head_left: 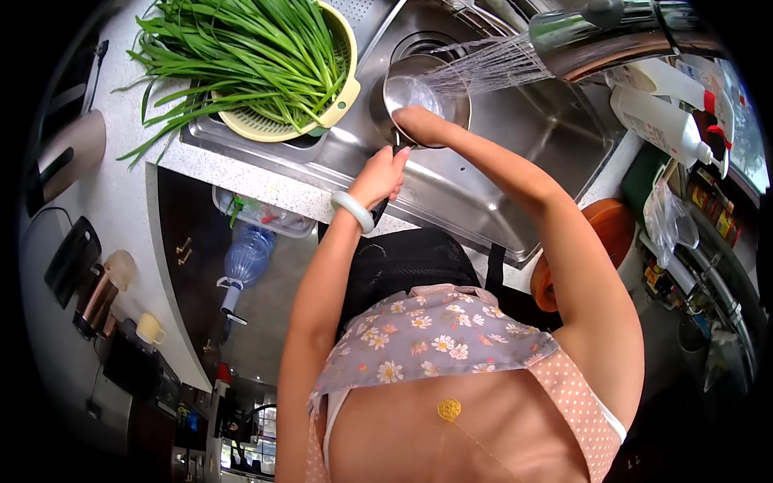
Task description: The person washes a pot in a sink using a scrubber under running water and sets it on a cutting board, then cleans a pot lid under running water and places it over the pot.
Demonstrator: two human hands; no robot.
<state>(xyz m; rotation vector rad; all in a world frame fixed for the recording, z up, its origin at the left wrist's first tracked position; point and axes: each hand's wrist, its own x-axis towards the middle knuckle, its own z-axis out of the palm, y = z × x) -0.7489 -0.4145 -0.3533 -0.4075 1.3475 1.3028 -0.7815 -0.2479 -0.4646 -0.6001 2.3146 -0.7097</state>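
A metal saucepan stands in the stainless steel sink, tilted slightly under the running water. My left hand, with a pale bangle at its wrist, is wrapped round the pan's dark handle. Over the near rim reaches my right hand, its fingers curled down inside the pan. What those fingers hold, if anything, is hidden. From the upper right a chrome faucet head sprays water into the pan.
Left of the pan, a yellow colander heaped with long green chives rests across the sink edge. White bottles line the right side, near a round wooden board. Below the counter hangs a blue plastic bottle.
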